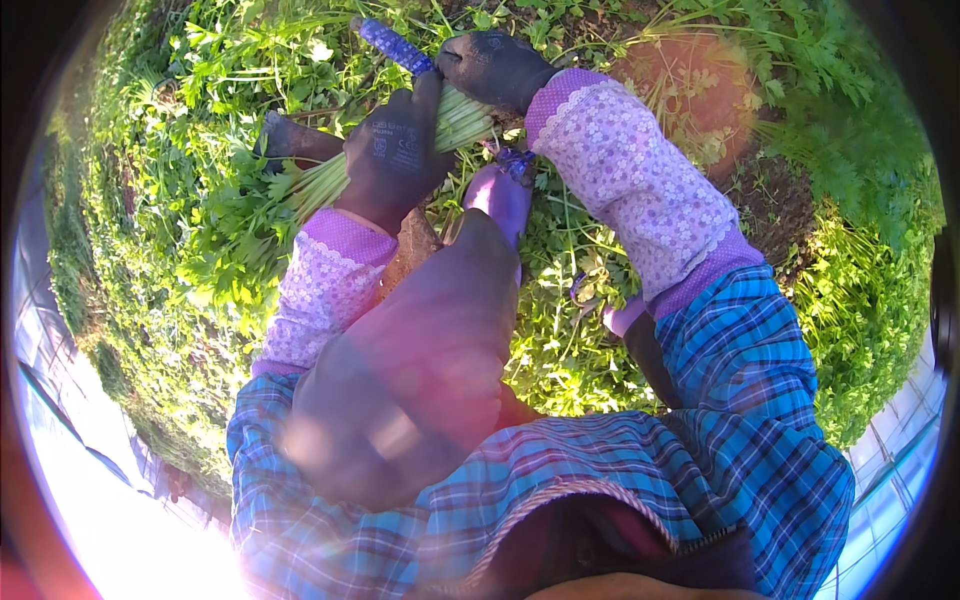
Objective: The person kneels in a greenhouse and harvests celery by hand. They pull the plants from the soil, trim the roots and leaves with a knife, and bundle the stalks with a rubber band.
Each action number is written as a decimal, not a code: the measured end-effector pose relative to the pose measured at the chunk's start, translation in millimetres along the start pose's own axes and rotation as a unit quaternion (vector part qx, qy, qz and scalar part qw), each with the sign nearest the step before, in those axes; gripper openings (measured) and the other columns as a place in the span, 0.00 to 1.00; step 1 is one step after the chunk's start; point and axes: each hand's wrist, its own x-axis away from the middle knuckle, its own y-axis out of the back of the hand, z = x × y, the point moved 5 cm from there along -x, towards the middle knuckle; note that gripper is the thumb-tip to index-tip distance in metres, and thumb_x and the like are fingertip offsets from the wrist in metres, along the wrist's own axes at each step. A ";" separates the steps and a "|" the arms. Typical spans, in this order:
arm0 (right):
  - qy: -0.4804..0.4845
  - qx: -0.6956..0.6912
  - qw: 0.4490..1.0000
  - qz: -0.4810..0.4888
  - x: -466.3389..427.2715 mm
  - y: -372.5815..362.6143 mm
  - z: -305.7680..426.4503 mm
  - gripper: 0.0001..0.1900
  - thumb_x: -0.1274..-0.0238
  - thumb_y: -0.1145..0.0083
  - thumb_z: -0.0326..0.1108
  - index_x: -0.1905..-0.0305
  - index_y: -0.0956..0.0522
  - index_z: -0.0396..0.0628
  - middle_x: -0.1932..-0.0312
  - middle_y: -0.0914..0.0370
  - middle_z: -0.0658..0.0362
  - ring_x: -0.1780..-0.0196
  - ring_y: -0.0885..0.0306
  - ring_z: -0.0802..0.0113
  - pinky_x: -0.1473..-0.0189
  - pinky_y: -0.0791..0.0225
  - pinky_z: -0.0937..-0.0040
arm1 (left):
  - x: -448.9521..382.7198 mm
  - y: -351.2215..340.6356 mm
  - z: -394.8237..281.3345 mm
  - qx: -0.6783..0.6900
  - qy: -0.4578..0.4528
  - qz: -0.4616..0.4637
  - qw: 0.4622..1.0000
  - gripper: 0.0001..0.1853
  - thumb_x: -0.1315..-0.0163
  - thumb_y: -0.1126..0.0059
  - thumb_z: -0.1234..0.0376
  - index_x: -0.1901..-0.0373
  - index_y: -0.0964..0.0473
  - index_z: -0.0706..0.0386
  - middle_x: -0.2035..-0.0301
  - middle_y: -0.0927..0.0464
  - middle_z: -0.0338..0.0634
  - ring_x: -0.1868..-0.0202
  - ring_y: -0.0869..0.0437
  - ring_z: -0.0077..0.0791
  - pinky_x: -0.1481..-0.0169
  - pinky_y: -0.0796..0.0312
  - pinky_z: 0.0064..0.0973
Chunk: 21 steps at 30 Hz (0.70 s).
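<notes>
A bunch of leafy green stalks (463, 120), like celery or parsley, lies across my left hand, its leaves spreading to the left. Gloved in dark grey, my left hand (397, 146) is closed around these stalks. At their cut-end side, my right hand (491, 71) is curled in a matching glove. A handle wrapped in blue patterned tape (394, 46) sticks out between the two hands; its other end is hidden, and which hand holds it is not clear. Just below the stalks is a purple boot (499, 196).
Dense leafy plants (225, 225) surround me on both sides. A dark tube-like object (300, 142) lies left of my left hand. Bare soil (772, 202) shows at the right. Pale sheeting (892, 450) with thin bars stands at the lower edges.
</notes>
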 end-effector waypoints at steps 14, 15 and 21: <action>0.017 -0.197 0.940 -0.279 93.2 58.5 4.5 0.11 0.41 0.32 0.31 0.55 0.19 0.44 0.42 0.22 0.50 0.39 0.23 0.53 0.37 0.29 0.57 | 0.4 1.1 -3.5 -0.028 0.012 0.008 0.999 0.46 0.52 0.24 0.60 0.33 0.39 0.62 0.51 0.24 0.59 0.49 0.19 0.57 0.48 0.24 0.48; 0.029 -0.198 0.926 -0.319 89.8 63.0 6.2 0.11 0.42 0.32 0.31 0.55 0.19 0.44 0.42 0.22 0.50 0.39 0.22 0.53 0.38 0.29 0.58 | 0.3 0.7 -3.1 -0.019 0.013 0.007 1.000 0.46 0.52 0.24 0.60 0.33 0.39 0.62 0.51 0.23 0.59 0.50 0.19 0.57 0.48 0.23 0.48; -0.058 -0.269 0.907 -0.318 69.2 55.9 -1.5 0.08 0.44 0.36 0.32 0.60 0.20 0.43 0.44 0.22 0.48 0.43 0.23 0.48 0.41 0.29 0.54 | -1.9 1.4 -4.5 -0.015 -0.001 -0.016 1.000 0.42 0.51 0.25 0.61 0.35 0.37 0.61 0.53 0.22 0.59 0.53 0.18 0.58 0.50 0.22 0.47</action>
